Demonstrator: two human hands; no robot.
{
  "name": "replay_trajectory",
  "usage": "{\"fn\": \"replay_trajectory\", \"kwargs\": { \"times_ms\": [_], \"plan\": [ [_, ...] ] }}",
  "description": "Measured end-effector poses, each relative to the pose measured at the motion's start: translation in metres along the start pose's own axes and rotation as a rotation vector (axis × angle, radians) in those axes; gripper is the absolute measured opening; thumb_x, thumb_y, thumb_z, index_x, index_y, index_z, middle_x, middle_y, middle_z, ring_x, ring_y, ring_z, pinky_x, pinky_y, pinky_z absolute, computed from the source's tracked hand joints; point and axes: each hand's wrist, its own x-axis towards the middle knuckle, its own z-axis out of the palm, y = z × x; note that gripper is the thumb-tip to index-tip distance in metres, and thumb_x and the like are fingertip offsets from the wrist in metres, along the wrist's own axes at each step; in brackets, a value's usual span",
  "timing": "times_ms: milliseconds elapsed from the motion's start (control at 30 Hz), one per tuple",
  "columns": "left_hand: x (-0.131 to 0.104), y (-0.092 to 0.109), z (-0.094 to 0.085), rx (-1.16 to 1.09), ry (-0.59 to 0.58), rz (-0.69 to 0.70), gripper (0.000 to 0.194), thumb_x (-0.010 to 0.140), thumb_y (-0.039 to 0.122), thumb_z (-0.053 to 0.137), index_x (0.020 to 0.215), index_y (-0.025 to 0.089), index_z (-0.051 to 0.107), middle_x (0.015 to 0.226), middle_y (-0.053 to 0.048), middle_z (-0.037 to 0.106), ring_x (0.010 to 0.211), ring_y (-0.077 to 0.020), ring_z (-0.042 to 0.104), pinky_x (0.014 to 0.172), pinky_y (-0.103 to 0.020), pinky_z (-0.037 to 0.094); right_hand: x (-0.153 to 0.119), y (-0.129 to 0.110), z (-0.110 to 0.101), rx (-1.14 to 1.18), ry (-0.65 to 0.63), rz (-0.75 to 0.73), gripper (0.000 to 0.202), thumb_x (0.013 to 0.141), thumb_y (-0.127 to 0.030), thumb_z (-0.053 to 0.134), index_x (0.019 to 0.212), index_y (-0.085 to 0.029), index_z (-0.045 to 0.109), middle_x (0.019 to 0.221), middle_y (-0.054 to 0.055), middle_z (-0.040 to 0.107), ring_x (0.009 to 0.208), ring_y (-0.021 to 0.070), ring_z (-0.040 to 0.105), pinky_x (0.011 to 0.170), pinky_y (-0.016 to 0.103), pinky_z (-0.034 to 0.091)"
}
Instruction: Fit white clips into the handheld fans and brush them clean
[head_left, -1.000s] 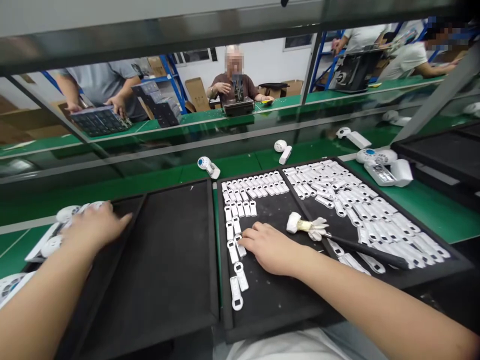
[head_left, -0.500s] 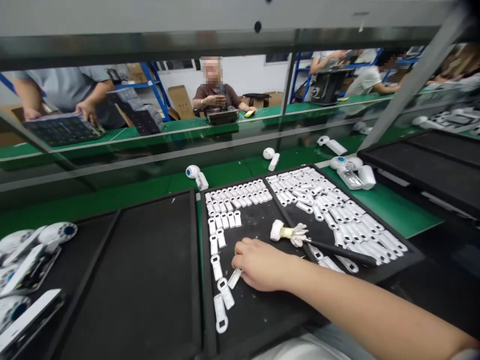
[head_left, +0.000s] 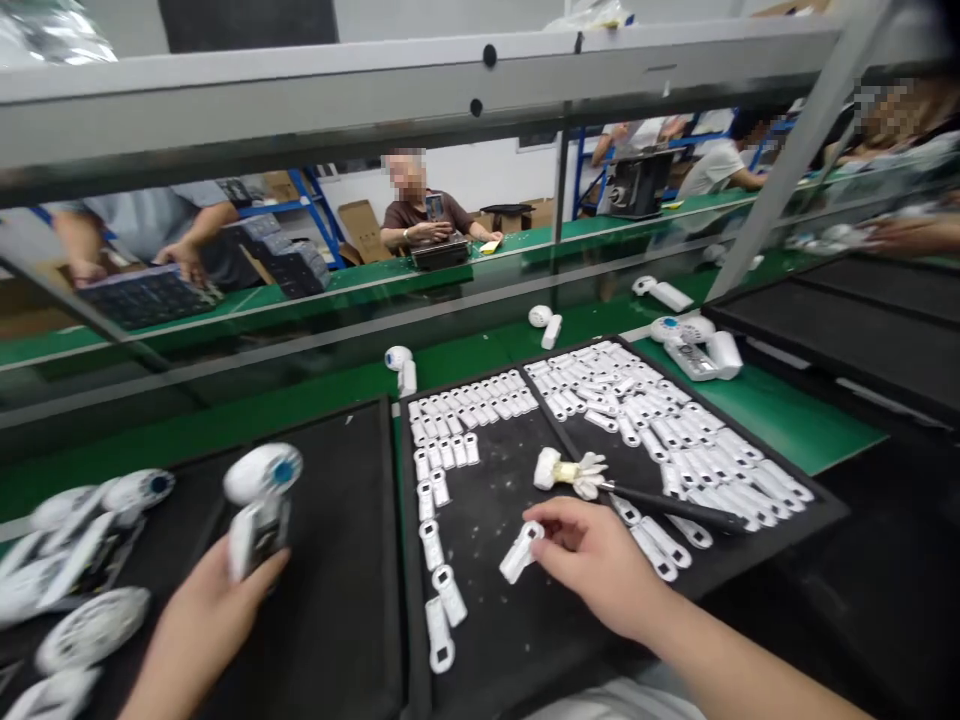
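The left hand is closed around the handle of a small white fan, holding it upright above the empty black tray. The right hand pinches one white plastic piece in its fingertips, lifted just off the tray of pieces beneath it, probably to bring both parts together.

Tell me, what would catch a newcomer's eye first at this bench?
Probably the rows of small white plastic pieces covering the black trays in the middle. In front of them, the right hand pinches one white piece, while the left hand holds a small white fan over another tray. More fans lie piled at far left.
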Motion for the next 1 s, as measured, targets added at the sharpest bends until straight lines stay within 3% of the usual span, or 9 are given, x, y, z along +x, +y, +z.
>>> {"fn": "replay_trajectory", "kwargs": {
  "times_ms": [133, 267, 433, 600, 700, 767, 867, 933, 1000],
  "plan": [
    [-0.036, 0.048, 0.031, -0.597, -0.371, -0.11, 0.058, 0.055, 0.032, 0.081, 0.105, 0.022, 0.053, 0.082, 0.0, 0.063, 0.069, -0.0202, 0.061, 0.066, -0.039, 0.057, 0.004, -0.014, 0.018, 0.18, 0.044, 0.003, 0.035, 0.066, -0.037, 0.073, 0.094, -0.015, 0.072, 0.084, 0.006, 0.069, 0.075, 0.018, 0.065, 0.071, 0.03, 0.055],
    [-0.08, 0.087, 0.08, -0.685, -0.701, 0.093, 0.065, 0.063, 0.021, 0.079, 0.121, 0.019, 0.051, 0.088, -0.003, 0.064, 0.069, -0.0176, 0.061, 0.062, -0.03, 0.053, 0.006, -0.032, 0.033, 0.304, 0.082, 0.021, 0.03, 0.06, -0.03, 0.078, 0.083, -0.017, 0.064, 0.072, 0.001, 0.067, 0.07, 0.017, 0.065, 0.067, 0.029, 0.057],
    [-0.11, 0.101, 0.108, -0.461, -0.63, 0.228, 0.085, 0.069, 0.016, 0.077, 0.144, 0.025, 0.038, 0.133, -0.009, 0.058, 0.12, -0.0277, 0.056, 0.1, -0.035, 0.044, 0.012, -0.033, 0.028, 0.314, 0.11, 0.027, 0.025, 0.063, -0.029, 0.078, 0.08, -0.018, 0.063, 0.069, 0.0, 0.067, 0.067, 0.0168, 0.066, 0.064, 0.028, 0.057],
    [-0.115, 0.099, 0.118, -0.395, -0.661, 0.33, 0.076, 0.082, 0.014, 0.063, 0.149, 0.029, 0.031, 0.146, -0.006, 0.049, 0.135, -0.0242, 0.045, 0.113, -0.035, 0.033, 0.012, -0.022, 0.027, 0.227, 0.155, 0.053, 0.032, 0.064, -0.037, 0.08, 0.088, -0.016, 0.072, 0.079, 0.005, 0.072, 0.075, 0.0209, 0.069, 0.068, 0.031, 0.059],
    [-0.115, 0.095, 0.123, -0.42, -0.625, 0.313, 0.075, 0.082, 0.015, 0.062, 0.149, 0.029, 0.031, 0.147, -0.006, 0.047, 0.136, -0.0244, 0.043, 0.114, -0.036, 0.031, 0.012, -0.02, 0.031, 0.163, 0.173, -0.045, 0.03, 0.071, -0.039, 0.076, 0.091, -0.017, 0.075, 0.096, 0.009, 0.073, 0.081, 0.0214, 0.07, 0.071, 0.032, 0.06],
    [-0.112, 0.092, 0.125, -0.468, -0.611, 0.265, 0.076, 0.08, 0.015, 0.064, 0.148, 0.029, 0.033, 0.138, -0.006, 0.053, 0.127, -0.0244, 0.051, 0.107, -0.036, 0.04, 0.014, -0.018, 0.024, 0.019, 0.145, -0.185, 0.027, 0.079, -0.038, 0.07, 0.097, -0.018, 0.075, 0.108, 0.01, 0.071, 0.087, 0.0214, 0.07, 0.076, 0.033, 0.06],
    [-0.105, 0.09, 0.121, -0.643, -0.681, 0.093, 0.066, 0.072, 0.013, 0.064, 0.134, 0.025, 0.044, 0.102, -0.003, 0.062, 0.083, -0.0199, 0.062, 0.068, -0.031, 0.052, 0.02, -0.007, -0.008, -0.52, 0.138, -0.409, 0.043, 0.085, -0.037, 0.065, 0.123, -0.017, 0.064, 0.122, 0.013, 0.065, 0.109, 0.0284, 0.063, 0.094, 0.044, 0.054],
    [-0.099, 0.092, 0.115, -0.806, -0.731, -0.023, 0.052, 0.069, 0.014, 0.062, 0.118, 0.022, 0.049, 0.088, -0.001, 0.057, 0.067, -0.0158, 0.057, 0.052, -0.027, 0.045, 0.027, 0.009, -0.038, -0.978, 0.184, -0.427, 0.055, 0.082, -0.037, 0.069, 0.129, -0.012, 0.057, 0.12, 0.018, 0.064, 0.112, 0.036, 0.06, 0.093, 0.052, 0.051],
    [-0.093, 0.094, 0.106, -0.946, -0.733, -0.089, 0.042, 0.068, 0.015, 0.062, 0.107, 0.021, 0.049, 0.087, 0.0, 0.055, 0.065, -0.014, 0.055, 0.049, -0.025, 0.042, 0.035, 0.027, -0.065, -1.296, 0.159, -0.335, 0.042, 0.084, -0.034, 0.066, 0.118, -0.01, 0.06, 0.103, 0.017, 0.067, 0.095, 0.0351, 0.065, 0.079, 0.047, 0.053]
  ]
}}
